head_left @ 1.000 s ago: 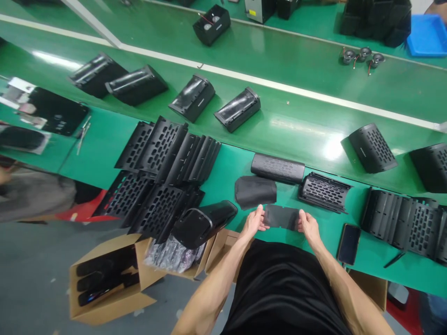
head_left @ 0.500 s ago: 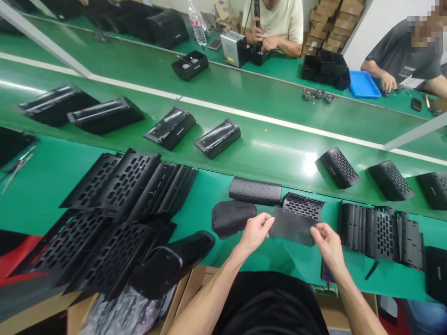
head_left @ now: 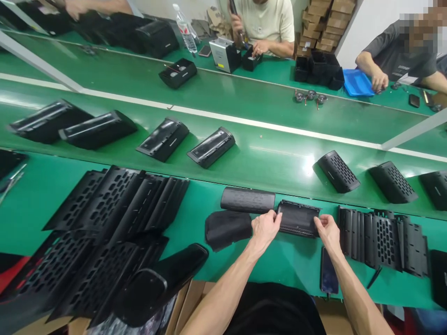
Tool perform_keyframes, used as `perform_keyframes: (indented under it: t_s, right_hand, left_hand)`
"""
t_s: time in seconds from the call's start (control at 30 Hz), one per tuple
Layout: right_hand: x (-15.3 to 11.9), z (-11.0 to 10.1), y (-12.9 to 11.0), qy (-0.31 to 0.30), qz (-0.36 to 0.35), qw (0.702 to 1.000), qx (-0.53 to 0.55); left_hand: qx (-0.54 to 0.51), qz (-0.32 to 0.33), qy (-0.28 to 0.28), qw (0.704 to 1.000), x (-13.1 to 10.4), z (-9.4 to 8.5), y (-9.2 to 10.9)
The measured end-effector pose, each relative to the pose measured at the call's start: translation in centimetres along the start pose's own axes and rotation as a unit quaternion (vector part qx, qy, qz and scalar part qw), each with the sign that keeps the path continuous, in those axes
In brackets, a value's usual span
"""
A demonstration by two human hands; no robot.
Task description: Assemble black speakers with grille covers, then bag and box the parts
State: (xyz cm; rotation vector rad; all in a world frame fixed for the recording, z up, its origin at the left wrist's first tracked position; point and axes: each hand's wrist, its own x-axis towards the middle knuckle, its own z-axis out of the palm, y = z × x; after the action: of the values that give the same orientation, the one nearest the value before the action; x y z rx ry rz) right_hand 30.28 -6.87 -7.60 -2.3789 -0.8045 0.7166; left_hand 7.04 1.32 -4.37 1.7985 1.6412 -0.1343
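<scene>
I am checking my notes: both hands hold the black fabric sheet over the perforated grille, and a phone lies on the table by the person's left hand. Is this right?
Not quite. In the head view the phone lies by the right hand, not the left hand. The rest stands: both hands hold the black fabric sheet over the perforated grille.

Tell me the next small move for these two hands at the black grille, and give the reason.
Probably press the dark mesh sheet down evenly into the curved grille and smooth it from the middle outward. The left hand pinches its left end and the right hand its right end, and the sheet already lies over the grille on the green bench, so seating it looks like the step due.
</scene>
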Motion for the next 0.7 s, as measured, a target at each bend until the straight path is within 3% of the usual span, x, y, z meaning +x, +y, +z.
perform_keyframes:
  t_s: [0.13, 0.43, 0.7]
  right_hand:
    - [0.1, 0.6, 0.7, -0.014, 0.006, 0.999, 0.038]
    - [0.0, 0.5, 1.1, -0.028, 0.040, 0.982, 0.180]
    - [-3.3, -2.2, -1.5, -0.071, 0.072, 0.935, 0.340]
  left_hand:
    - [-0.002, -0.015, -0.015, 1.000, 0.2, 0.0, -0.1]
    - [-0.167, -0.052, -0.017, 0.984, 0.9, 0.7, -1.2]
    - [-0.393, -0.039, -0.072, 0.916, -1.1, 0.2, -2.8]
